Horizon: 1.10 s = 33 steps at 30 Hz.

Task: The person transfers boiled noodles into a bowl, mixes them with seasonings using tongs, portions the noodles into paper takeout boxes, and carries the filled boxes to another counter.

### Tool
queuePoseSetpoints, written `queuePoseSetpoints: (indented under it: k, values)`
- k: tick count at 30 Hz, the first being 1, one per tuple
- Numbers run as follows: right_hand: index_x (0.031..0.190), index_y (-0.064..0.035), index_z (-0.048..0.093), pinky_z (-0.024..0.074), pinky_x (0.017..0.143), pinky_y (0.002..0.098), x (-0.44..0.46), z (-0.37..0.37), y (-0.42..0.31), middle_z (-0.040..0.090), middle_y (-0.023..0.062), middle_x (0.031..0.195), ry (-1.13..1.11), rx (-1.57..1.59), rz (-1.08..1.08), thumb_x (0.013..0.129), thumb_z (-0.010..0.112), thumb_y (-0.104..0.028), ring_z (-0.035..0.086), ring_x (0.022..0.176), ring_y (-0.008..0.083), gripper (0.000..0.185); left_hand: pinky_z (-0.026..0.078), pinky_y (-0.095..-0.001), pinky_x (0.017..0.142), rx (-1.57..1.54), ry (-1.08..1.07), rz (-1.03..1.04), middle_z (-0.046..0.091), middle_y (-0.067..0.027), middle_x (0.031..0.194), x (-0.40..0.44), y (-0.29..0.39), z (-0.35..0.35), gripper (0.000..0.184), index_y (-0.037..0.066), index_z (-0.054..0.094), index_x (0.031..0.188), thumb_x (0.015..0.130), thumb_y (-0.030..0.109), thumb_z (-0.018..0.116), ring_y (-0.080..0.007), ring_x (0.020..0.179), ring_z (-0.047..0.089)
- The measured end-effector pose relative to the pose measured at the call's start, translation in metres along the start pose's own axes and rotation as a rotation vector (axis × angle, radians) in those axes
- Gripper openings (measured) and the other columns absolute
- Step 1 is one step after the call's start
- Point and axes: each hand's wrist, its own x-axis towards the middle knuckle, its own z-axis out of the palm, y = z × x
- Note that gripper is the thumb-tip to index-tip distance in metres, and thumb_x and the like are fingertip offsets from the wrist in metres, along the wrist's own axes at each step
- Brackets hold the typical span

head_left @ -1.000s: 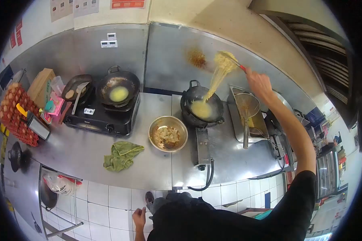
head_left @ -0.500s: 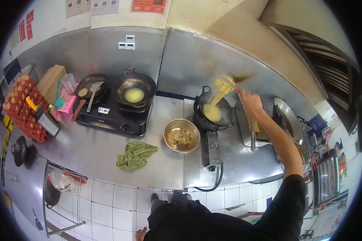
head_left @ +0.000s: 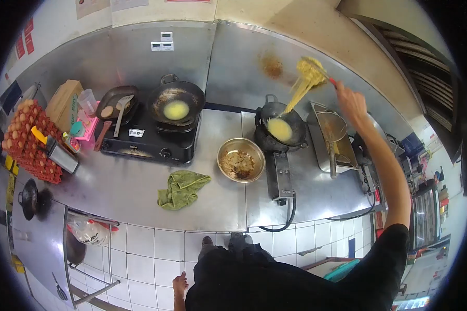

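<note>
My right hand point(head_left: 352, 103) grips a red-handled utensil point(head_left: 332, 81), its rounded head mostly hidden by noodles. A clump of yellow noodles point(head_left: 310, 75) hangs from it, with strands trailing down toward the black wok point(head_left: 298, 124) below. Pale yellow liquid point(head_left: 279, 129) lies in that wok, which sits on a single burner point(head_left: 282, 179). Low beside my body hangs my left hand point(head_left: 180, 283), fingers loosely bent and holding nothing that I can see.
Left of the wok are a steel bowl point(head_left: 241, 159) with food remains and a green cloth point(head_left: 183, 189). A two-burner stove point(head_left: 149, 151) carries another wok point(head_left: 196, 97) and a pan point(head_left: 110, 98). Egg trays point(head_left: 33, 140) stand far left. A strainer point(head_left: 332, 127) rests over a metal tray point(head_left: 324, 165) at right.
My right hand has risen and moved right, lifting the noodles higher above the wok. The view has shifted slightly, and more of my left hand shows.
</note>
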Motion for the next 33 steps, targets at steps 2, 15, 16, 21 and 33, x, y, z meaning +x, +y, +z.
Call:
queuePoseSetpoints:
  k: [2, 15, 16, 21, 33]
  values:
    - [0.11, -0.0088, 0.051, 0.0555, 0.052, 0.0442, 0.008, -0.036, 0.009, 0.068, 0.0124, 0.074, 0.046, 0.007, 0.048, 0.1, 0.052, -0.02, 0.069, 0.061, 0.0328, 0.015, 0.044, -0.0292, 0.04, 0.068, -0.067, 0.139, 0.051, -0.006, 0.055, 0.011, -0.012, -0.001, 0.051, -0.002, 0.061, 0.073, 0.091, 0.044, 0.071, -0.0159, 0.043, 0.052]
    - [0.112, -0.0138, 0.052, 0.0518, 0.051, 0.0504, -0.03, -0.107, -0.054, 0.068, 0.0144, 0.073, -0.009, 0.337, 0.083, 0.099, 0.056, -0.025, 0.067, 0.06, 0.0381, 0.018, 0.048, -0.0277, 0.045, 0.123, -0.123, 0.284, 0.059, -0.0074, 0.06, 0.024, 0.003, 0.0, 0.047, -0.002, 0.065, 0.079, 0.09, 0.043, 0.073, -0.0157, 0.048, 0.059]
    - [0.115, -0.0149, 0.054, 0.0502, 0.048, 0.0496, -0.04, -0.095, -0.076, 0.067, 0.0141, 0.068, -0.045, 0.361, 0.068, 0.097, 0.059, -0.024, 0.066, 0.057, 0.0375, 0.021, 0.048, -0.0277, 0.045, 0.123, -0.112, 0.283, 0.059, -0.0074, 0.06, 0.023, 0.007, 0.0, 0.047, -0.002, 0.065, 0.079, 0.09, 0.043, 0.073, -0.0157, 0.048, 0.059]
    - [0.107, -0.007, 0.057, 0.0561, 0.054, 0.0463, -0.112, -0.007, -0.241, 0.072, 0.0136, 0.075, -0.416, 0.526, -0.063, 0.094, 0.057, -0.019, 0.071, 0.064, 0.033, 0.017, 0.047, -0.0273, 0.046, -0.014, -0.028, -0.155, 0.058, -0.0058, 0.059, 0.004, 0.017, -0.003, 0.045, 0.001, 0.066, 0.081, 0.091, 0.044, 0.073, -0.015, 0.049, 0.059]
    - [0.106, -0.0124, 0.062, 0.0538, 0.081, 0.0507, -0.149, 0.083, -0.305, 0.069, 0.0215, 0.095, -0.743, 1.086, -0.027, 0.093, 0.064, -0.023, 0.068, 0.097, 0.0408, 0.017, 0.05, -0.0303, 0.049, 0.069, 0.072, -0.323, 0.063, -0.0074, 0.065, -0.051, -0.003, -0.004, 0.046, 0.002, 0.067, 0.088, 0.09, 0.048, 0.073, -0.0161, 0.051, 0.059]
